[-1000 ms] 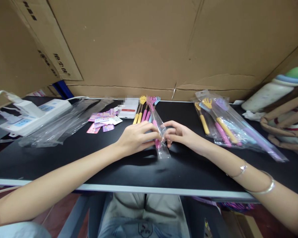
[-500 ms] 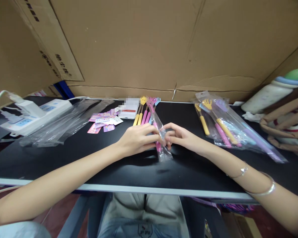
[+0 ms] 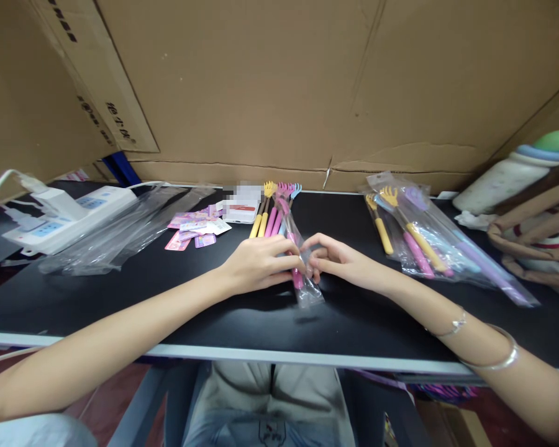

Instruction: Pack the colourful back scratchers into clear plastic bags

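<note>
A pink back scratcher (image 3: 299,279) lies in a clear plastic sleeve (image 3: 311,294) above the middle of the table, its claw end pointing away from me. My left hand (image 3: 261,264) is closed round it from the left, fingers over the handle. From the right, my right hand (image 3: 338,261) pinches the sleeve's side with thumb and fingertips. Just beyond my hands lie loose back scratchers (image 3: 263,222) in yellow, pink and blue, partly hidden by the held one.
Small printed cards (image 3: 193,228) lie beside a white box (image 3: 242,206). Empty plastic sleeves (image 3: 116,233) and a power strip (image 3: 69,217) are at left. Bagged back scratchers (image 3: 428,236), a bottle (image 3: 503,180) and a brown-handled bag (image 3: 531,230) stand at right. Cardboard (image 3: 261,87) walls the back.
The pink back scratcher and its sleeve have shifted slightly towards me, with the claw end lower. Both hands keep nearly the same place and grip.
</note>
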Available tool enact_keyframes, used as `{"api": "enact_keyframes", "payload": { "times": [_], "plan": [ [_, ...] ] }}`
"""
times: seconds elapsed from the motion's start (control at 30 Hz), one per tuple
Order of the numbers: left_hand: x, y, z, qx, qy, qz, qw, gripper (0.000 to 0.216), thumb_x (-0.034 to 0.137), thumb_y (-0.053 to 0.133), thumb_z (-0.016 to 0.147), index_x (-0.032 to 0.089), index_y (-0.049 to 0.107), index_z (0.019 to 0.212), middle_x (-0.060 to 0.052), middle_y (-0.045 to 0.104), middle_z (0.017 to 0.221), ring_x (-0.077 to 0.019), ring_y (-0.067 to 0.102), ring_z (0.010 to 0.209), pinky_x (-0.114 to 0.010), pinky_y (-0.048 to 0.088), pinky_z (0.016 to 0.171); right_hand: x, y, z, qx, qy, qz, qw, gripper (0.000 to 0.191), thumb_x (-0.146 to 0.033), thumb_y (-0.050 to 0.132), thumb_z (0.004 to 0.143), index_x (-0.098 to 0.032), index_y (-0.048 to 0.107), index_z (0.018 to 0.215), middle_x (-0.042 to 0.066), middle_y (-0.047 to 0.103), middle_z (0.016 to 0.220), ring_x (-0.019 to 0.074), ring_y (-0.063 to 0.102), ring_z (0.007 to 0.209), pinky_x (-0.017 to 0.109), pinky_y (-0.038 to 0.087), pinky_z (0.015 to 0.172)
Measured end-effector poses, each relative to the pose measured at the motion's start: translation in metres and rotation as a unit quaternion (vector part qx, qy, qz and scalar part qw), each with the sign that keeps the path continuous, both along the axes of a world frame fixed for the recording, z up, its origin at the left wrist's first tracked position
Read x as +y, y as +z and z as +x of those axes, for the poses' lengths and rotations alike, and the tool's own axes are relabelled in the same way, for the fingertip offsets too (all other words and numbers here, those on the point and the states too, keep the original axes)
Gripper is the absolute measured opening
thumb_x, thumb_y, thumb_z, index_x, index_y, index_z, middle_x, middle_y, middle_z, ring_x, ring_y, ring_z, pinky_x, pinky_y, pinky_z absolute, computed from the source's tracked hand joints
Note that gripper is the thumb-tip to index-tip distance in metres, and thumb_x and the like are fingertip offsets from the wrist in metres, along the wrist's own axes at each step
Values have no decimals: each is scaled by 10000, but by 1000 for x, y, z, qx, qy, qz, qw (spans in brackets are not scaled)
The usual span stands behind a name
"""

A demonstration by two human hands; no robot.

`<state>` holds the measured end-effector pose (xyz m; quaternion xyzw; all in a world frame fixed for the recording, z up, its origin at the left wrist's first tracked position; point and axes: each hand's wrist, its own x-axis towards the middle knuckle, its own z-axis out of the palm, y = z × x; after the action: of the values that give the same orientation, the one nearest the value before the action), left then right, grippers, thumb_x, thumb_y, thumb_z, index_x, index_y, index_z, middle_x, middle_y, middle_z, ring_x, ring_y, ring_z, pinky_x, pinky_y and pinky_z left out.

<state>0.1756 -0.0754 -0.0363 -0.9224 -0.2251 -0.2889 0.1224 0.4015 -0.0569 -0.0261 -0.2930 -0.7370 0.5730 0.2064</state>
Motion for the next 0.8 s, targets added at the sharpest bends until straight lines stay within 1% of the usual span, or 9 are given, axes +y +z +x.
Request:
{"api": "enact_keyframes", "payload": {
  "times": [0.17, 0.57, 0.8],
  "plan": [
    [0, -1, 0, 3, -4, 2, 1000, 212, 364, 481, 948, 258, 665, 940, 13, 652, 911, -101, 586, 793, -211, 393, 629, -2, 1, 0, -8, 5, 13, 1000, 283, -398, 550, 892, -188, 455, 1057, -4, 620, 790, 114, 600, 690, 282, 491, 700],
    [-1, 1, 0, 10, -11, 2, 1000, 200, 335, 482, 949, 250, 662, 935, 7, 649, 910, -102, 587, 796, -204, 396, 638, -2, 2, -1, -19, 5, 15, 1000, 278, -406, 552, 886, -193, 454, 1037, -5, 614, 798, 118, 598, 695, 287, 486, 702],
    [-1, -1, 0, 5, -13, 2, 1000, 216, 359, 477, 951, 255, 666, 937, 9, 657, 922, -104, 588, 794, -213, 400, 649, -2, 1, -1, -20, 7, 14, 1000, 268, -400, 546, 891, -194, 451, 1034, -8, 610, 795, 117, 596, 695, 282, 480, 700]
  ]
}}
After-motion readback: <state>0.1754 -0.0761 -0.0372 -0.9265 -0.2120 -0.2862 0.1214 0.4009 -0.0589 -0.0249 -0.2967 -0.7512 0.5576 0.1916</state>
